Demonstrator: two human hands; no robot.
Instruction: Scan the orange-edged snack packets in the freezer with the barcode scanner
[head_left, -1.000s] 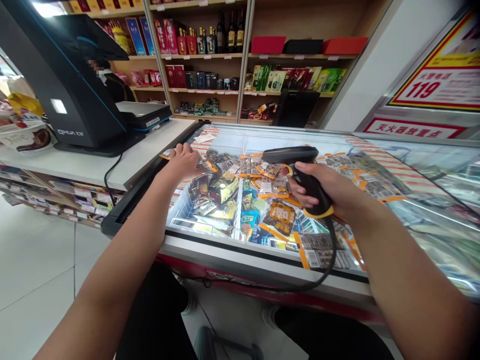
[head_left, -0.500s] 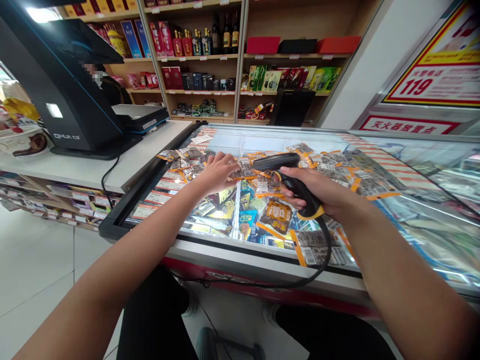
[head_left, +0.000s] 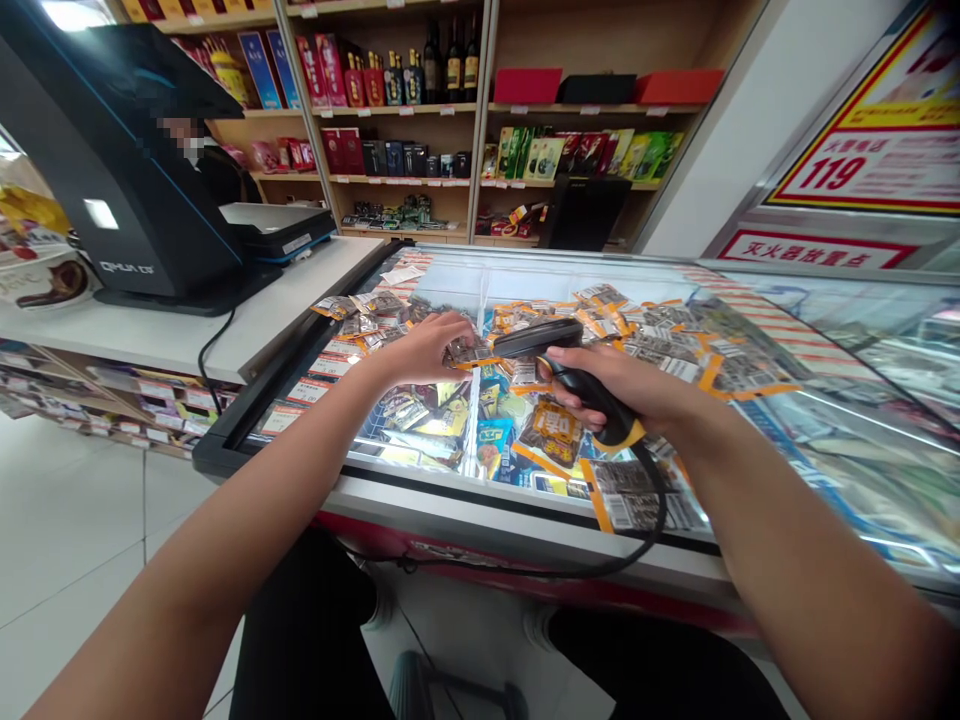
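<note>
My right hand [head_left: 626, 390] is wrapped round the grip of a black and yellow barcode scanner [head_left: 559, 360], its head pointing left over the glass lid of a chest freezer [head_left: 525, 500]. My left hand [head_left: 427, 345] rests on the lid with its fingers curled on a small snack packet [head_left: 471, 352] just in front of the scanner head. Several small orange-edged packets [head_left: 660, 345] lie spread across the glass. The scanner's black cable [head_left: 600, 570] hangs down over the freezer's front edge.
A black checkout terminal [head_left: 127, 190] stands on the white counter [head_left: 225, 330] to the left, beside a flat device [head_left: 277, 228]. Wooden shelves [head_left: 480, 120] with bottles and boxes line the back wall. A red and yellow sign [head_left: 870, 150] hangs at the right.
My left hand has moved right from the packets at the lid's left side to a packet in front of the scanner. The scanner has dropped lower and nearer the glass.
</note>
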